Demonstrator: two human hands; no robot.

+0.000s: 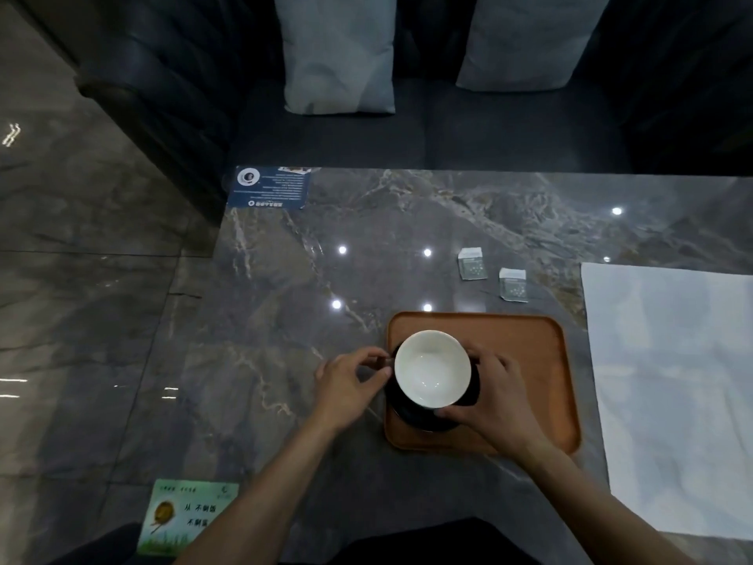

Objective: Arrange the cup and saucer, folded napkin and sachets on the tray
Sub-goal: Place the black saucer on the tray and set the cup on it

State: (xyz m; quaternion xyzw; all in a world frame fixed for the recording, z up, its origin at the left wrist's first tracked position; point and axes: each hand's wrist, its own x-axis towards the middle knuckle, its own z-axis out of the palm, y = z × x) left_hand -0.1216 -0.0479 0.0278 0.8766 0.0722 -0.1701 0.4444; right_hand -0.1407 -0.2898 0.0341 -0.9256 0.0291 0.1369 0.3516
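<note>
so the cup (432, 369) is sitting on its dark saucer (411, 415) at the left end of the orange tray (529, 360), both hands on it. Left hand (350, 385) has fingers and thumb curled in at the cup's left edge, looks like it's pinching the handle (387, 362) but that bit is small and dark so can't swear to it. Right hand (493, 397) is curled round the right side, thumb at the saucer rim, fingers against the cup wall, clamped on rather than loose.

Handling-wise imo: white cup looks like glazed ceramic, so stiff, slick and chippable, prob light since it's empty. It'll slide or rattle on the saucer if tipped, so best carry from under the saucer w/ one hand steadying the cup, keep it level.

Still off the tray: two sachets (472, 265) (513, 285) lying flat on the table just beyond the tray's far edge, thin and light, pinch by an edge. The white napkin (672, 381) is spread open to the right, soft cloth, not folded yet afaict.

Surface is a glossy grey marble table (326, 279), ceiling lights reflecting in it, likely slippery. Dark sofa (407, 136) w/ two pale cushions (338, 55) behind, printed cards at the table's left corners
</note>
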